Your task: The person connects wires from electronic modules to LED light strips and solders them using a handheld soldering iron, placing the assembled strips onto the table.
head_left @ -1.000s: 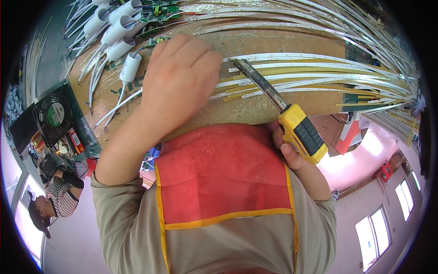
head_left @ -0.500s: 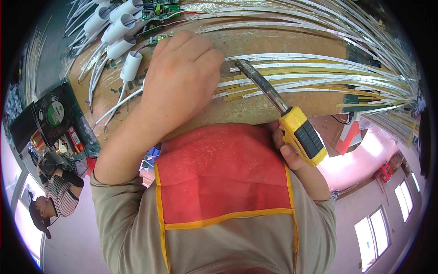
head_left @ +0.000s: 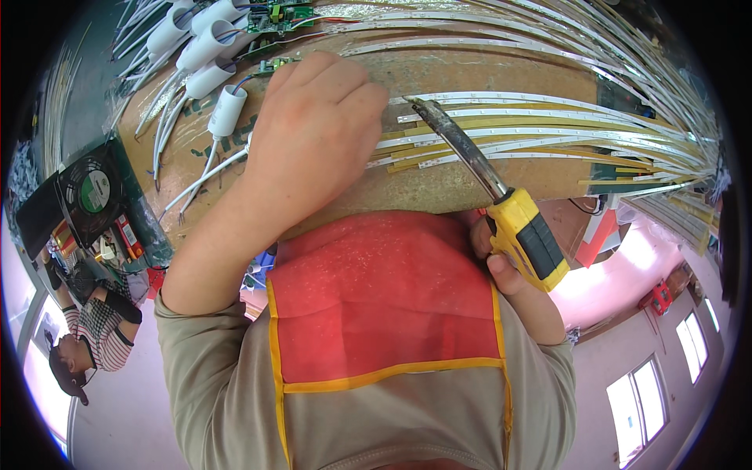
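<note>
My left hand (head_left: 313,125) is closed, knuckles up, over the brown work board; its fingertips and whatever they pinch are hidden below it. Thin white LED strips (head_left: 486,98) lead off to the right from beside its fingers. In my right hand (head_left: 501,266) is a yellow and black soldering gun (head_left: 531,239), held by its grip. Its dark, worn metal tip points up and left, close to the left hand's fingers and over the strip ends. A small green circuit board (head_left: 274,64) shows just beyond the left knuckles. Beside that hand lies a white cylindrical cap (head_left: 226,111) with white wires.
More white caps (head_left: 205,45) with wires and green circuit boards (head_left: 278,17) lie at the far left. Bundled strips (head_left: 658,145) fan across the right side. A black fan (head_left: 92,192) stands at the left. Another person (head_left: 98,337) works farther left.
The soldering gun has shifted slightly right, and its tip has drawn a little away from my left hand. My left hand has barely moved. The other person's arm has moved.
</note>
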